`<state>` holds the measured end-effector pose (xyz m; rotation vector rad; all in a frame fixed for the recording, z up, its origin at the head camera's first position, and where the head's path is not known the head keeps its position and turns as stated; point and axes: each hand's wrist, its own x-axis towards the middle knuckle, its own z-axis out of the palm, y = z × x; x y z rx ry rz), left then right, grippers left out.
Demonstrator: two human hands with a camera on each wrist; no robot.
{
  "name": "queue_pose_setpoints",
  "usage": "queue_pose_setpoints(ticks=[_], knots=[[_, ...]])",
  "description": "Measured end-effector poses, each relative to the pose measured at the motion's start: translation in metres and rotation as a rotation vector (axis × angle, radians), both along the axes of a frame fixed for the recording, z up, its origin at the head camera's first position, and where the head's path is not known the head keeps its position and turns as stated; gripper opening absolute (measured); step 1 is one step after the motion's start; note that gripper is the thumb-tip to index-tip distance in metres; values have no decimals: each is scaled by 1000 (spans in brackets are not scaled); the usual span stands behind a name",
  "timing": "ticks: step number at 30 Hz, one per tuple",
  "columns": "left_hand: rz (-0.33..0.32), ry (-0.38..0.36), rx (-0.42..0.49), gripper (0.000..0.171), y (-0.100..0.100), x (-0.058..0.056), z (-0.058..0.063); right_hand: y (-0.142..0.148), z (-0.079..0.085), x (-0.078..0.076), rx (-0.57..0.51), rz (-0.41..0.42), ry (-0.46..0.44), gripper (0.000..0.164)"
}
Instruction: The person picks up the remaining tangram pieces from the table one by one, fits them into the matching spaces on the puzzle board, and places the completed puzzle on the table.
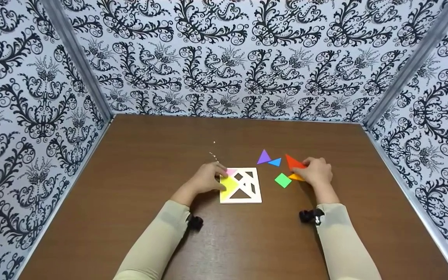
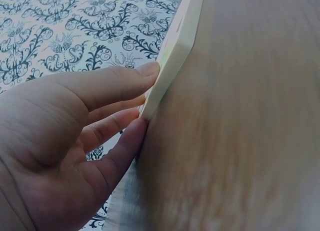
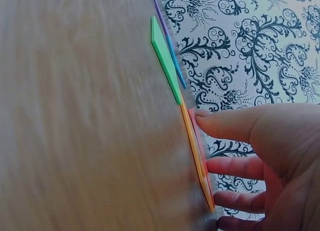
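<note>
A: Where's the board (image 1: 256, 197)?
B: Mid table (image 1: 247, 241), lying flat, just right of the left hand (image 1: 207, 178). Yellow piece (image 1: 230, 184) and pink piece (image 1: 231, 171) sit in its left side; the cut-outs across the rest show dark.
A: Left fingers?
B: Thumb and fingers apart, tips touching the board's left edge, thumb nearer the person. The left wrist view shows the same from low down.
A: Right hand (image 1: 318, 171)?
B: At the red triangle (image 1: 293, 162). Thumb and fingers apart, touching it from two sides. Can't tell whether they clamp it.
A: Loose stuff nearby?
B: Orange piece (image 1: 296, 177) is just beside red, on the person's side, partly hidden by the right hand. Green square (image 1: 283, 180) is just left of orange. Purple triangle (image 1: 264, 157) and blue triangle (image 1: 275, 162) lie farther back, between board and red, corners close; can't tell if those touch.
A: Surroundings?
B: Black-scroll patterned wall (image 1: 224, 77) behind the table and at both sides. Few white specks (image 1: 214, 142) past the left hand. Beige sleeves (image 1: 152, 241), a black camera (image 1: 196, 223) at each wrist.
</note>
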<state>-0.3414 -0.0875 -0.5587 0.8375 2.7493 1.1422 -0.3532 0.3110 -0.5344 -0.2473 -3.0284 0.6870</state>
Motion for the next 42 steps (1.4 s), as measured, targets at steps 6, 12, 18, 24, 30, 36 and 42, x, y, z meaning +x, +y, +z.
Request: queue_pose_setpoints(ticks=[6,12,18,24,30,36,42], knots=[[-10,13,-1,39,-1,-2,-1,-4,1,0,14,-6,4,65],[-1,-30,34,41,-3,-2,-3,-5,2,-1,20,-4,1,64],[6,-49,57,41,-3,-2,-3,-5,2,-3,12,-13,-8,65],[12,-73,55,41,-3,-2,-3,-3,1,-4,-1,-15,-28,64],[16,-79,63,42,-3,-1,-3,-2,3,-3,-15,-17,-38,63],[14,-64,63,40,-3,-1,-4,0,5,-3,-19,-35,-67,63],[15,-73,69,40,-3,0,-3,7,2,-8,-45,-17,-91,63]])
